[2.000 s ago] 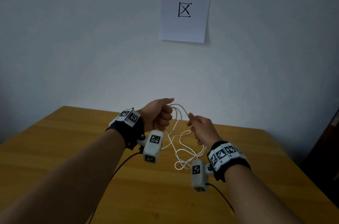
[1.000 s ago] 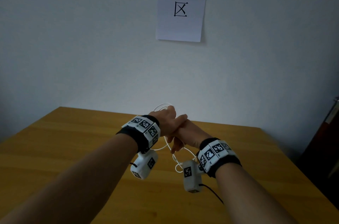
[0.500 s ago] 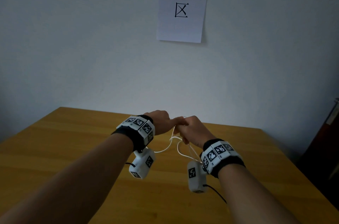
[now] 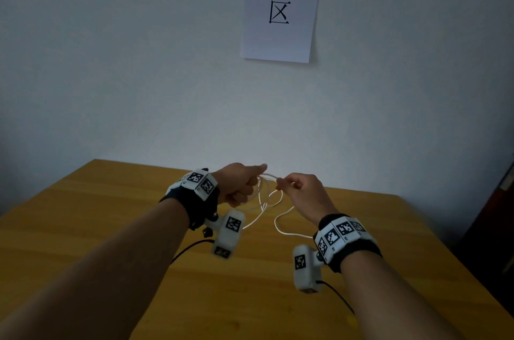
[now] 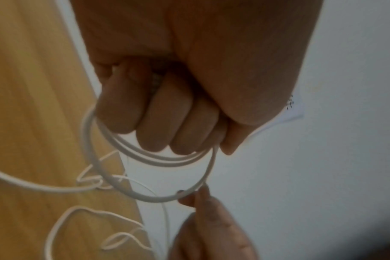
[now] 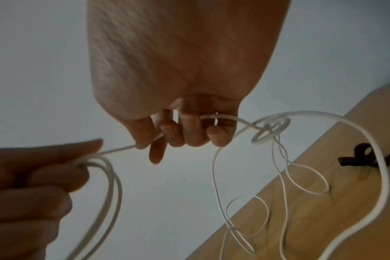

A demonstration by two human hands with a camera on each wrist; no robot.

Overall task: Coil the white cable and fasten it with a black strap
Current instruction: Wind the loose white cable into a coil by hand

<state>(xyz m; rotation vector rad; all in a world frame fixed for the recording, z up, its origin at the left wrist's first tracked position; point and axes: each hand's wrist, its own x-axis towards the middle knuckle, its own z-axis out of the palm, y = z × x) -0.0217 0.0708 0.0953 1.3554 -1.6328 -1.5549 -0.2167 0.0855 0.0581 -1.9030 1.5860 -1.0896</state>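
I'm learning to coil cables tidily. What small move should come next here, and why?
Probably bring the right hand back to the left hand to lay another loop: the left grips a few coils of white cable, much hangs loose, and the black strap lies unused.

The right hand (image 6: pixel 185 98) pinches the white cable (image 6: pixel 223 118) between curled fingers (image 6: pixel 191 130), holding it in the air. A taut stretch runs to the left hand (image 6: pixel 31 186), which grips several loops hanging below it. The slack tangles down over the wooden desk (image 6: pixel 312 219). What looks like the black strap (image 6: pixel 356 156) lies near the desk's right edge
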